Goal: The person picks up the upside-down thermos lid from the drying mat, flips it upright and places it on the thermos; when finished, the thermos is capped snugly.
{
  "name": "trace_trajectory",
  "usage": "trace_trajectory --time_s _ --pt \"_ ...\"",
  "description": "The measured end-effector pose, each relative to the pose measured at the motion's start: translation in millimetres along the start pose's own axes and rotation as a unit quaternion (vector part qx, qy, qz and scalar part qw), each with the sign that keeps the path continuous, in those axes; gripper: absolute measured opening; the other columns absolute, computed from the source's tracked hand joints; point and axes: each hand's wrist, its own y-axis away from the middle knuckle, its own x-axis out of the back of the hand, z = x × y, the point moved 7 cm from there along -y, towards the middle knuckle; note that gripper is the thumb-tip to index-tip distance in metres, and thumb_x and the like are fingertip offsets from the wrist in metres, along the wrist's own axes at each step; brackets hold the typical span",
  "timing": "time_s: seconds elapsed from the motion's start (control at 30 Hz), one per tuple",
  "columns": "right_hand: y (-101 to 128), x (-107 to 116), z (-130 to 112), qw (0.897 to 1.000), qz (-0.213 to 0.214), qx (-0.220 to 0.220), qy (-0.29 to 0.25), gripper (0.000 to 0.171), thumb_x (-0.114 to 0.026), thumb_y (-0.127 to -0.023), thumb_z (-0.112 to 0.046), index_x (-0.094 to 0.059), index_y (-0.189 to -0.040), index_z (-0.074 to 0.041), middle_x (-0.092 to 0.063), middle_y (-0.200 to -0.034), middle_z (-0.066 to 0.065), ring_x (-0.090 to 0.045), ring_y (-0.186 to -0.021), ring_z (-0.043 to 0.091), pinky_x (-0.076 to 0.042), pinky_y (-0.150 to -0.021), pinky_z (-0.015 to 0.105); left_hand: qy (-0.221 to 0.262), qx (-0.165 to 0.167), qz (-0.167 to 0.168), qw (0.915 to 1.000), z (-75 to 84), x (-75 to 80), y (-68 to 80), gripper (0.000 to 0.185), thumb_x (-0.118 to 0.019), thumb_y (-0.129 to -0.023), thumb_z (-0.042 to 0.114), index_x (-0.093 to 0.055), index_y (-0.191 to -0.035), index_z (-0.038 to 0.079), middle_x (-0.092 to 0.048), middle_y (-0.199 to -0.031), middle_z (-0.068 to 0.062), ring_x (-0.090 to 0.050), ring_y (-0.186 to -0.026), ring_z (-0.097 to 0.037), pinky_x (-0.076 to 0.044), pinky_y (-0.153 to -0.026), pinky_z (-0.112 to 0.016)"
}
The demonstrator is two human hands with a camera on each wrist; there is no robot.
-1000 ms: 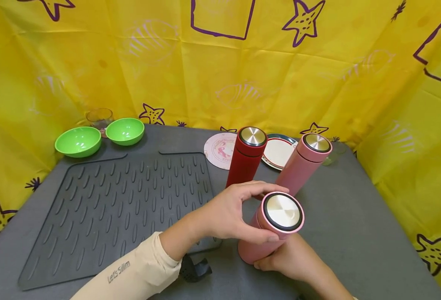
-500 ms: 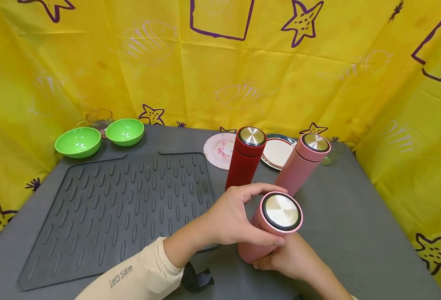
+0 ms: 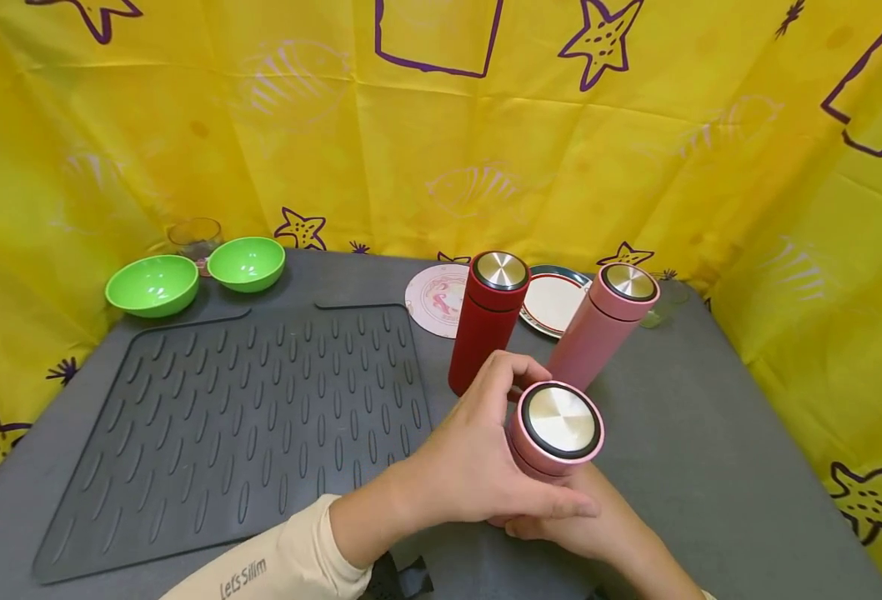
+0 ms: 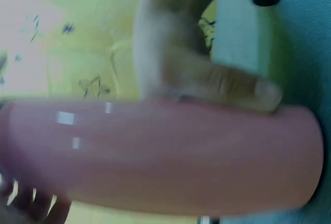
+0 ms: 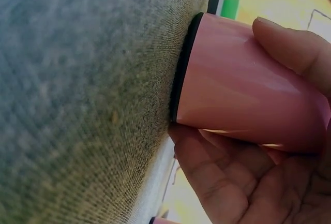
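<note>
Hands both curled round pink flask (image 3: 553,433): left hand (image 3: 471,458) near cap, right hand (image 3: 591,521) apparently gripping base.

Object: a pink flask (image 3: 542,442) with a matte cylindrical body.
Lid: a pink cap carrying a brushed steel disc inside a dark ring, sitting closed on top.
Pose: standing upright, leaning slightly toward the camera.
Base: a black rim (image 5: 182,66) resting on the grey surface (image 3: 711,467).
Position: standing at the near centre-right.
</note>
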Motion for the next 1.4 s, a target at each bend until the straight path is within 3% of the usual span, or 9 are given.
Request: trace_trajectory --time_s 0.1,0.17,0.43,0.77,0.93,1.03,1.2,1.3,1.4 --pt "0 -2 2 1.0 -0.011 -0.016 0.001 0.052 -0.088 -0.059 -0.009 -0.061 -0.101 -0.02 -0.062 -0.091 -0.012 -0.057 -0.079 0.009 -0.05 -0.068 0.028 -0.04 -0.01 0.052 0.9978 5.7 3.4 2.2 0.07 -0.093 -0.063 0.028 -0.053 -0.119 0.015 -0.056 -0.114 0.009 -0.053 -0.107 -0.005 -0.047 -0.089 -0.026" --pt "1 -2 3 0.999 -0.008 -0.024 0.023 0.053 -0.089 -0.058 -0.013 -0.061 -0.102 -0.018 -0.06 -0.093 -0.014 -0.056 -0.081 0.009 -0.049 -0.07 0.029 -0.022 -0.007 0.059 0.998 5.2 6.0 2.3 0.066 -0.093 -0.063 0.024 -0.058 -0.119 0.016 -0.06 -0.112 0.011 -0.056 -0.105 -0.005 -0.047 -0.09 -0.027" --pt "0 3 -3 0.997 0.033 -0.001 0.077 0.064 -0.094 -0.052 -0.021 -0.061 -0.107 -0.016 -0.06 -0.098 -0.016 -0.056 -0.087 0.007 -0.049 -0.078 0.032 0.126 0.018 -0.01 0.9919 -8.3 6.1 0.5 0.066 -0.089 -0.068 0.007 -0.061 -0.128 0.011 -0.066 -0.117 0.006 -0.059 -0.115 -0.012 -0.042 -0.102 -0.034" --pt "0 2 -1 0.996 0.039 -0.012 0.078 0.065 -0.093 -0.051 -0.018 -0.06 -0.107 -0.017 -0.06 -0.095 -0.017 -0.055 -0.084 0.007 -0.049 -0.074 0.03 0.163 0.025 -0.026 0.986 -14.9 1.3 1.0 0.067 -0.085 -0.071 0.002 -0.056 -0.131 0.007 -0.064 -0.12 0.003 -0.057 -0.117 -0.015 -0.041 -0.104 -0.035" --pt "2 1 2 0.999 0.025 -0.015 0.019 0.06 -0.092 -0.056 -0.014 -0.062 -0.107 -0.023 -0.064 -0.094 -0.016 -0.058 -0.083 0.009 -0.05 -0.074 0.03 0.133 0.037 -0.05 0.9892 -17.0 2.7 6.7 0.088 -0.088 -0.07 0.009 -0.04 -0.143 0.018 -0.05 -0.135 0.007 -0.047 -0.126 -0.013 -0.038 -0.106 -0.035" --pt "5 3 3 1.0 0.021 -0.009 -0.01 0.056 -0.091 -0.059 -0.011 -0.064 -0.106 -0.025 -0.066 -0.094 -0.014 -0.061 -0.081 0.01 -0.05 -0.073 0.03 0.117 0.054 -0.07 0.9892 -22.4 8.1 13.0 0.096 -0.088 -0.073 0.028 -0.029 -0.149 0.024 -0.039 -0.144 0.008 -0.039 -0.131 -0.014 -0.035 -0.108 -0.036" --pt "13 18 13 0.998 0.047 -0.032 -0.02 0.052 -0.092 -0.058 -0.009 -0.063 -0.098 -0.022 -0.064 -0.085 -0.009 -0.059 -0.074 0.012 -0.049 -0.068 0.03 0.08 0.13 -0.082 0.9848 -39.9 23.6 23.8 0.095 -0.06 -0.086 0.065 -0.007 -0.153 0.024 -0.019 -0.152 0.004 -0.034 -0.133 -0.014 -0.031 -0.109 -0.041" --pt "20 35 26 0.995 0.073 -0.063 -0.015 0.049 -0.093 -0.058 -0.011 -0.063 -0.095 -0.017 -0.063 -0.082 -0.006 -0.058 -0.073 0.013 -0.049 -0.065 0.029 0.013 0.194 -0.093 0.9765 -51.7 35.1 30.9 0.087 -0.049 -0.093 0.064 -0.001 -0.154 0.024 -0.013 -0.154 0.002 -0.028 -0.135 -0.014 -0.033 -0.106 -0.044" --pt "25 54 45 0.991 0.094 -0.099 0.009 0.047 -0.094 -0.06 -0.014 -0.064 -0.097 -0.011 -0.064 -0.084 -0.004 -0.058 -0.074 0.013 -0.049 -0.065 0.028 -0.068 0.251 -0.114 0.9588 -62.2 47.8 39.9 0.082 -0.045 -0.095 0.062 -0.005 -0.155 0.025 -0.014 -0.154 0.004 -0.025 -0.136 -0.015 -0.035 -0.104 -0.046"
